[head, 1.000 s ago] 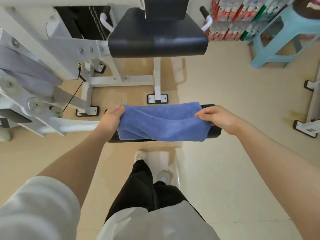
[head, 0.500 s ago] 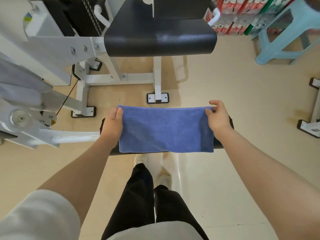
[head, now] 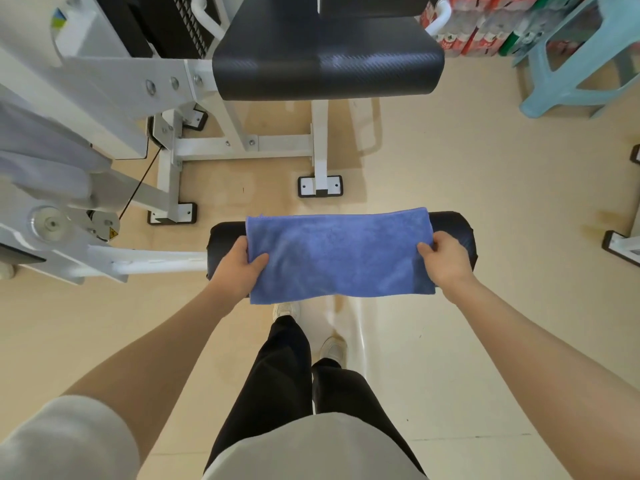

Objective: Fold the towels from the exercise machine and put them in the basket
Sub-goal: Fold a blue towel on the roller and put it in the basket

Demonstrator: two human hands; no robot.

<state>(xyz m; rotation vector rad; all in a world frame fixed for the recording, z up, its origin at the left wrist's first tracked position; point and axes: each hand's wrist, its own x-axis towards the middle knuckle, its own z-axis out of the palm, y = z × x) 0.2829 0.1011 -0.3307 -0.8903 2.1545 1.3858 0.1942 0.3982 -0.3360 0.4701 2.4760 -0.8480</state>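
Beige floor (head: pixel 450 188) below; blue towel (head: pixel 339 254) drapes black roller pad (head: pixel 453 226); left hand (head: pixel 239 265) and right hand (head: pixel 446 261) each pinch one towel end.

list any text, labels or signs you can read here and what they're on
No text is legible anywhere.
Yellow warning triangle sticker on the machine's pulley bracket: symbol only, too small to read.
Blue and yellow sticker on the white machine housing: blurred.
Red and white drink packs at the back: print unreadable.
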